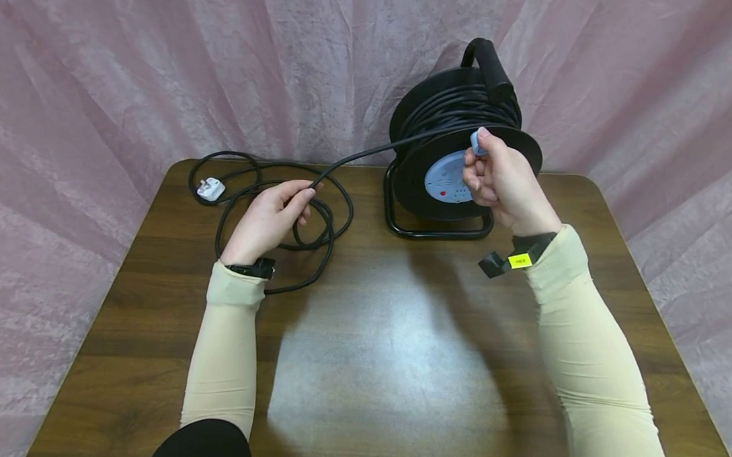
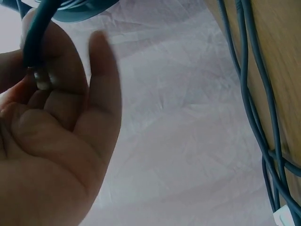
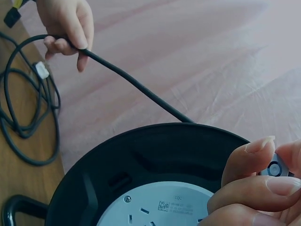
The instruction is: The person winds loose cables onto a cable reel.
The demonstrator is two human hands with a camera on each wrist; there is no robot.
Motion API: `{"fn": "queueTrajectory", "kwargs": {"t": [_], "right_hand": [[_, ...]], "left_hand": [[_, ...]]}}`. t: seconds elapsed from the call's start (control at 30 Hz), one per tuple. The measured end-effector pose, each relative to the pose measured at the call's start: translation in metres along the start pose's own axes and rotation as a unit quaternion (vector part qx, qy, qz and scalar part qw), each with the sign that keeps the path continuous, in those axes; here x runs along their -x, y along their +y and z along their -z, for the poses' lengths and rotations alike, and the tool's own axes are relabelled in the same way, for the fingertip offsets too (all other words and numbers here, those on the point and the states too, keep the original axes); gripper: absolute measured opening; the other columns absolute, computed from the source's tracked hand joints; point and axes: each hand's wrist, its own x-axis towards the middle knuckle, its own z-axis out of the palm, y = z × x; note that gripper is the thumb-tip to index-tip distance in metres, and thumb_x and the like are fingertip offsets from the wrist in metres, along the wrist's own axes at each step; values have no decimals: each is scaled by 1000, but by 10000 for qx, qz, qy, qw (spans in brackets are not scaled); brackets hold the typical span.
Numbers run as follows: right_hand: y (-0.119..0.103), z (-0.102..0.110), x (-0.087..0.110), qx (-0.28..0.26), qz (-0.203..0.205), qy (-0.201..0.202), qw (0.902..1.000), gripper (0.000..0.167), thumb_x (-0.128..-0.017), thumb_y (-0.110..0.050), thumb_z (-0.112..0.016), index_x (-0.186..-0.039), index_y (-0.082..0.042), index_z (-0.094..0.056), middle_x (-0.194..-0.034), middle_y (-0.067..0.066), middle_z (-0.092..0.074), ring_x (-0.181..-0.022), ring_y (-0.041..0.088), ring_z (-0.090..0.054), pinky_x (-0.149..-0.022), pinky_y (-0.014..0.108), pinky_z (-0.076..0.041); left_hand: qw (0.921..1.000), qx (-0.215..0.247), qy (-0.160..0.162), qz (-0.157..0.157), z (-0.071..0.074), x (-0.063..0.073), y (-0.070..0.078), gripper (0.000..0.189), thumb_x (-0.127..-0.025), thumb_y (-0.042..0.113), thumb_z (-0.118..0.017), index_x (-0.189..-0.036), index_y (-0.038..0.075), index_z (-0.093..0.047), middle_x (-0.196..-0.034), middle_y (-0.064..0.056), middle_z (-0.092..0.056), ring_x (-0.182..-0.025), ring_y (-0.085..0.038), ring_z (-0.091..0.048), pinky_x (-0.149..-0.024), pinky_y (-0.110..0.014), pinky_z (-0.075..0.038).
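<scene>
A black cable reel (image 1: 404, 176) stands on its tubular frame toward the back of the table, wound with black cable (image 1: 457, 107). My right hand (image 1: 507, 179) pinches the small blue crank knob (image 1: 476, 143) on the reel's front face, beside the light blue socket panel (image 1: 443, 181). Left of the reel, my left hand (image 1: 272, 215) holds the cable between thumb and fingers, the stretch (image 3: 136, 84) to the reel raised off the table. In the left wrist view, the cable (image 2: 40, 33) passes between thumb and index finger while another finger stands straighter.
Loose loops of cable (image 1: 325, 267) lie on the wooden table (image 1: 156, 356) around and behind the left hand. A white plug (image 1: 211, 189) lies at the back left. Pink curtain (image 1: 274, 70) hangs behind the table. The reel's carrying handle (image 1: 492, 68) sticks up at the top.
</scene>
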Motion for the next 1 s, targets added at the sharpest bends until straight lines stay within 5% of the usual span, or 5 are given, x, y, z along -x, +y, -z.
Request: {"fn": "queueTrajectory", "kwargs": {"t": [0.27, 0.57, 1.0], "right_hand": [[-2, 8, 2, -95, 120, 107, 9998, 46, -109, -40, -49, -83, -3, -51, -57, 5, -48, -42, 13, -19, -44, 27, -8], [0, 22, 8, 78, 132, 374, 9992, 46, -109, -41, -48, -85, -2, -50, -58, 5, -46, -42, 14, -19, -43, 29, -9], [5, 31, 11, 727, 71, 763, 9944, 46, -109, -44, -48, -87, -3, -50, -59, 3, -48, -41, 11, -25, -42, 30, -12]], "left_hand": [[9986, 318, -421, -31, -1, -3, 1, 39, -111, 32, -43, -148, 28, -54, -98, -9, -59, -81, -23, -67, -83, -41, -54], [9988, 89, -476, -25, -3, 4, -3, 38, -105, 57, -46, -122, 31, -68, -84, -2, -66, -78, -18, -62, -79, -37, -45], [9979, 295, -567, -86, -6, 6, -7, 37, -108, 49, -47, -126, 26, -68, -95, -9, -68, -85, -18, -63, -79, -37, -48]]}}
